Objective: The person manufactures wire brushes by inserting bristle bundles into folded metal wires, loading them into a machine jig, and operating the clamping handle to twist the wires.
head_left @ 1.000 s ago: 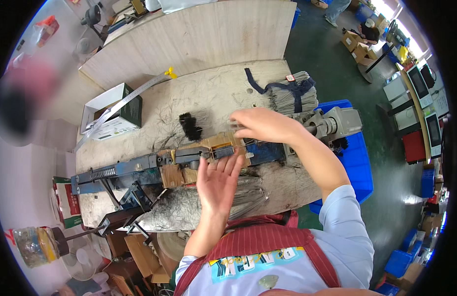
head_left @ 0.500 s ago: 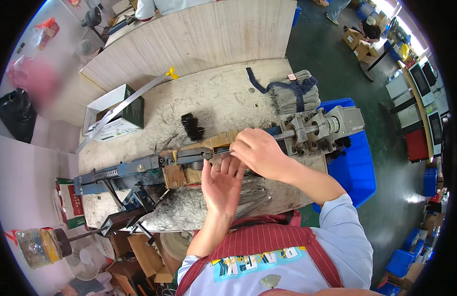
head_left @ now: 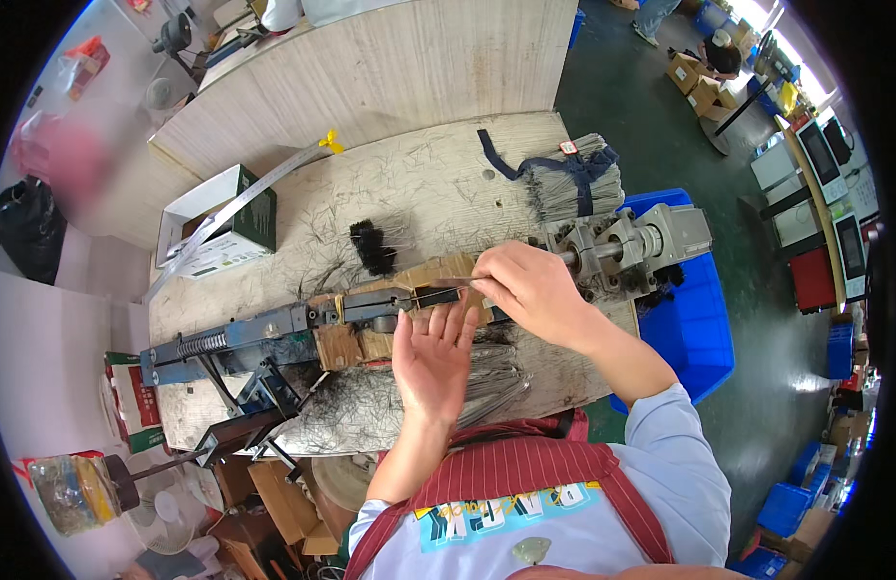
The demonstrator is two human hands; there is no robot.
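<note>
My right hand (head_left: 533,292) is pinched on a thin dark strip (head_left: 453,282) above the middle of a long blue metal bench machine (head_left: 245,333). A thin wire seems to run from near the machine's dark jaw (head_left: 401,298) towards those fingers. Just below the jaw, my left hand (head_left: 433,362) lies palm up, fingers spread, holding nothing. Its thumb tip is close to the jaw. Behind the machine lies a cluster of black bristle brushes (head_left: 373,247) with wire stems. A bundle of thin wires (head_left: 570,188), tied with dark blue cloth, rests at the back right.
A motor with a shaft and bearing blocks (head_left: 617,246) sits at the table's right end, above a blue bin (head_left: 694,333). A box (head_left: 220,220) with a metal ruler (head_left: 237,203) across it stands back left. Loose bristles litter the tabletop (head_left: 438,174). More wires (head_left: 496,387) lie by the front edge.
My right hand has moved slightly right and away from my left fingers. The thin dark strip now shows in its grip. My left hand has stayed nearly still, its fingers a little more spread.
</note>
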